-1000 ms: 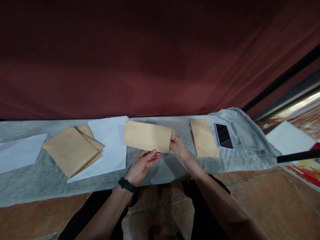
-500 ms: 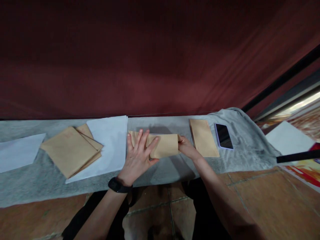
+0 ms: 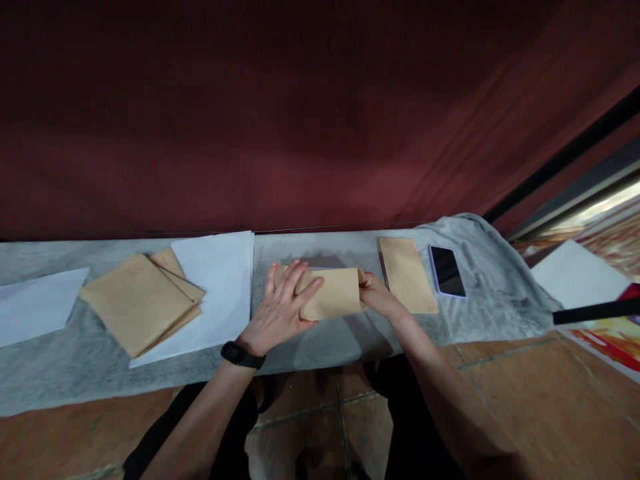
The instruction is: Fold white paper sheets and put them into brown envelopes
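Observation:
A brown paper envelope (image 3: 333, 293) lies lengthwise between my hands, its right end gaping a little. Across its left part rests my left hand (image 3: 283, 303), index finger over the paper and thumb by the near edge, holding it. My right hand (image 3: 377, 293) pinches the right end, with fingertips partly hidden inside the opening. A thin pale strip shows along the envelope's far edge; I cannot tell what it is. Right of my right hand lies a small stack of brown envelopes (image 3: 407, 277).
On the grey cloth (image 3: 320, 350), more brown envelopes (image 3: 140, 303) lie askew over white paper sheets (image 3: 225, 293). Another white sheet (image 3: 37, 303) is at far left. A phone (image 3: 447, 271) lies at right. A dark red fabric wall (image 3: 310, 133) rises behind.
My left hand has shifted slightly right and its fingers have drawn closer together. The envelope's left end has moved right with it, and its right end gapes more.

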Demonstrator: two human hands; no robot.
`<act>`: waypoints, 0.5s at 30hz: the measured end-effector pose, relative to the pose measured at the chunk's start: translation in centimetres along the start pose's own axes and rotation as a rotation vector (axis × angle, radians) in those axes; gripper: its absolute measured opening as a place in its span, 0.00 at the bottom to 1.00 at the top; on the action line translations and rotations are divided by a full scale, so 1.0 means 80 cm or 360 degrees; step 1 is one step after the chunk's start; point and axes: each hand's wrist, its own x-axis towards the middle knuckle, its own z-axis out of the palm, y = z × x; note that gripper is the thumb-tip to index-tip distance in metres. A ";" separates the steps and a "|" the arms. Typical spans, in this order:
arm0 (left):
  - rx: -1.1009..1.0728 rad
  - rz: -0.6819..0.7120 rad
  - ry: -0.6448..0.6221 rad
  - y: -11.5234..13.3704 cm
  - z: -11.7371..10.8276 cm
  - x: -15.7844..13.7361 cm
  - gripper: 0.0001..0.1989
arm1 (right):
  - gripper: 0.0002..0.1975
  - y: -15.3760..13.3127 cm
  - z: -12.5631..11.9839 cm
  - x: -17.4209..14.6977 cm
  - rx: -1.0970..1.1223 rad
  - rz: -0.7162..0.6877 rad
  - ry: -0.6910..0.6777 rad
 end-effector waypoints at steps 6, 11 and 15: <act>0.0040 -0.0081 -0.0047 0.005 -0.019 0.005 0.45 | 0.16 0.006 -0.009 0.001 -0.0022 -0.0076 0.0141; 0.0020 -0.0139 -0.0140 0.006 -0.020 0.006 0.46 | 0.15 0.018 -0.010 0.005 -0.0100 -0.0179 0.0151; 0.0030 -0.0129 -0.0145 0.003 -0.014 0.004 0.47 | 0.14 0.029 -0.019 0.010 -0.0269 -0.0219 0.0322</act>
